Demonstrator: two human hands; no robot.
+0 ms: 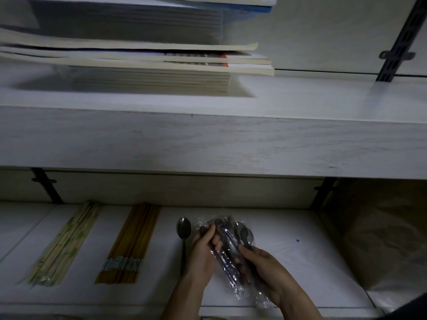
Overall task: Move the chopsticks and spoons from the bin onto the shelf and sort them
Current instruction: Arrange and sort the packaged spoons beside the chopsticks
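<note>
Pale chopsticks (62,245): lying in a row at the shelf's (300,262) left.
Orange chopsticks (131,245): lying just right of those.
Loose spoon (184,236): resting beside the left hand.
Left hand (203,252): gripping the plastic bag of spoons (228,248).
Right hand (265,271): pinching the same bag, fingers curling around it.

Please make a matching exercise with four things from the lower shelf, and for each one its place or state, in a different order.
Things:
1. pale chopsticks
2. orange chopsticks
3. single spoon
4. bag of spoons

Places or states:
A. lies alone, bowl away from the person
B. held by the left hand and right hand
C. farthest left
D. between the pale bundle and the lone spoon

Pairs: 1-C, 2-D, 3-A, 4-B
</note>
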